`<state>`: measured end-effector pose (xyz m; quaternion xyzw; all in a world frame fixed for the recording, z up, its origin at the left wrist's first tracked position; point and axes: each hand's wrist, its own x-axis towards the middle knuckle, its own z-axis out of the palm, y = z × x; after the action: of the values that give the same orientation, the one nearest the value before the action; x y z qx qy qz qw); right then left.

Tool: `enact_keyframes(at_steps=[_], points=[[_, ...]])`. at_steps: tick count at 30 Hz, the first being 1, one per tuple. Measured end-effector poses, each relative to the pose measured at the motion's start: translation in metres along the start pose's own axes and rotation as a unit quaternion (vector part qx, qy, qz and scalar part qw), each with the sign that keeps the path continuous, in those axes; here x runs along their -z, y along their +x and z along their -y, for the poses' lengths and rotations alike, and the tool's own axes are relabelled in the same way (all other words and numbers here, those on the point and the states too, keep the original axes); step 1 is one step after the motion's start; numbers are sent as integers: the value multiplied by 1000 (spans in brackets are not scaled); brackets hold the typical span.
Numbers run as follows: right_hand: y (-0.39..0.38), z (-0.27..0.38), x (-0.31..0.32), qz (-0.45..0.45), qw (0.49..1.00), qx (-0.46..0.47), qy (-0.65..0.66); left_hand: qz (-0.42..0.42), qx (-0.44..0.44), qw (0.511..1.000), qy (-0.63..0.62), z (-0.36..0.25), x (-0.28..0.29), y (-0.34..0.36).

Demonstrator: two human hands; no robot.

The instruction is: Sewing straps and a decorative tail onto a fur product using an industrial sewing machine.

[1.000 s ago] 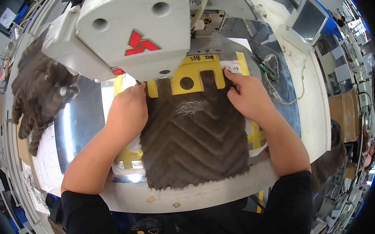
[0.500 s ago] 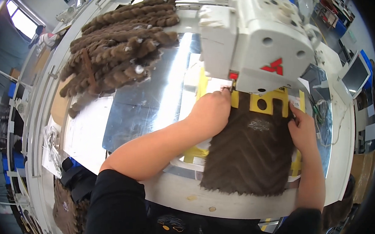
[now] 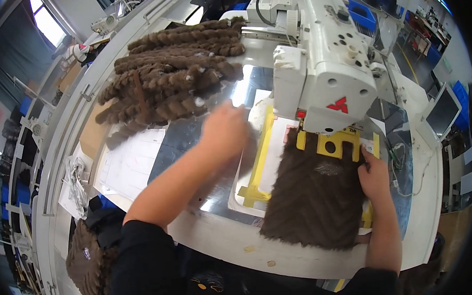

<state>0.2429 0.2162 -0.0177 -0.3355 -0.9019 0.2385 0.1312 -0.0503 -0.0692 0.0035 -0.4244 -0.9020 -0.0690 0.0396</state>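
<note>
A flat brown fur panel (image 3: 312,197) with a zigzag pattern lies under the head of a white sewing machine (image 3: 341,78). Across its far end sits a yellow clamp plate (image 3: 333,145) with a round hole. My right hand (image 3: 374,175) is closed at the panel's right edge, beside the clamp, its fingertips partly hidden. Out to the left, my left hand (image 3: 223,129) hovers over the shiny metal plate (image 3: 184,157), apart from the panel. Motion smears its fingers, so I cannot make out anything in them.
Several ribbed brown fur pieces (image 3: 169,69) are heaped at the far left of the table. Marked white paper (image 3: 129,161) lies nearer, by crumpled clear plastic (image 3: 75,182). More fur (image 3: 84,259) hangs at my left. A monitor (image 3: 442,110) stands right.
My left hand has let go near the clamp and swung left over the metal plate. My right hand stays at the panel's right edge. The whole view has shifted slightly.
</note>
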Motion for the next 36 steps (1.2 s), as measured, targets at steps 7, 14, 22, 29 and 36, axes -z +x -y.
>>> enact_keyframes(at_steps=[7, 14, 22, 29, 36], points=[[-1, 12, 8, 26, 1000, 15, -4, 2, 198, 970, 140, 166, 13, -27], [-5, 8, 10, 23, 999, 43, 14, -1, 57, 987, 147, 112, 5, -17], [-6, 4, 12, 48, 998, 31, 35, -43, -83, 995, 29, 73, 15, -1], [-36, 63, 51, 129, 963, 158, 176, -138, -265, 954, 0, -85, 25, -25], [-9, 88, 15, 131, 945, 146, 260, -225, -248, 942, -9, -131, -10, -8]])
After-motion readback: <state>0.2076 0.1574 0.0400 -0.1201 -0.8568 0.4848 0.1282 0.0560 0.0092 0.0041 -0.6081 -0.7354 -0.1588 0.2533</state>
